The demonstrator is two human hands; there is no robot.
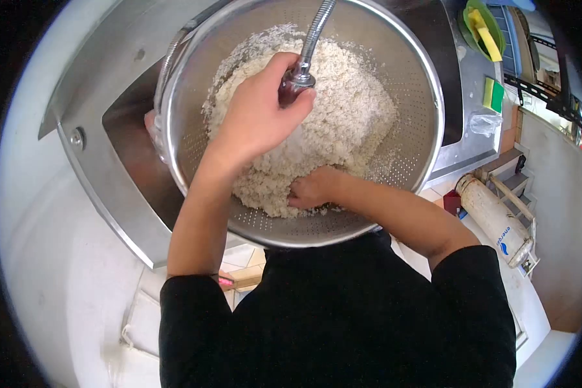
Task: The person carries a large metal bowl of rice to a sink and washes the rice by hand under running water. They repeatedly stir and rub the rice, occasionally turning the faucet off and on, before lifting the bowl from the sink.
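Observation:
A large perforated metal colander (410, 84) holds a wide heap of white grains that look like rice (362, 110). Above the heap, my left hand (262, 110) is wrapped round a spray head (297, 87) on a flexible metal hose (317, 35). My right hand (313, 187) is pushed into the near edge of the rice. Its visible fingers curl into the grains, and their tips are hidden.
The colander sits over a steel sink (126, 123). At the back right are a green bowl with a yellow item (482, 32), a sponge (493, 95) and crumpled clear plastic (485, 124). A white gas cylinder (495, 216) stands to the right.

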